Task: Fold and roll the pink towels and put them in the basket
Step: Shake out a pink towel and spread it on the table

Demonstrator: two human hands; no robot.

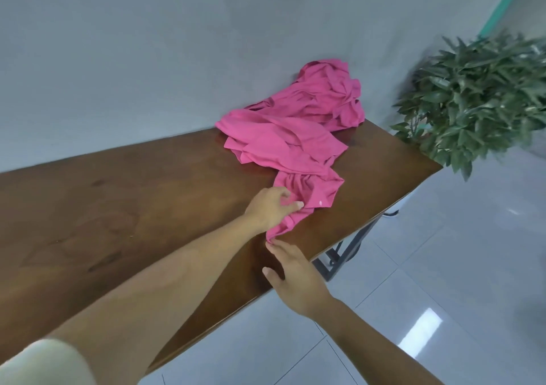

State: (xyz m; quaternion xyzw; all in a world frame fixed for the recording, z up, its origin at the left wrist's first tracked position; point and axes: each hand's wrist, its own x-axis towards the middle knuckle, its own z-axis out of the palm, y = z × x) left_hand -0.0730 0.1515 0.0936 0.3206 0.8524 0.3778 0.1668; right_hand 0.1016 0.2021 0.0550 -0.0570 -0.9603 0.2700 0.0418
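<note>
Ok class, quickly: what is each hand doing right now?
Left hand: gripping the pink towel.
Right hand: open, fingertips at the towel's corner.

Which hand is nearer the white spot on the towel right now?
Left. The left hand grips the towel just beside the white spot; the right hand is farther off, fingertips at the towel's near end.

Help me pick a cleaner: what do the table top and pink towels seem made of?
The table top: looks like dark wood or veneer, semi-gloss; grain patches and soft reflections show. The pink towels: thin soft cloth, matte; it drapes and crumples in loose folds.
</note>
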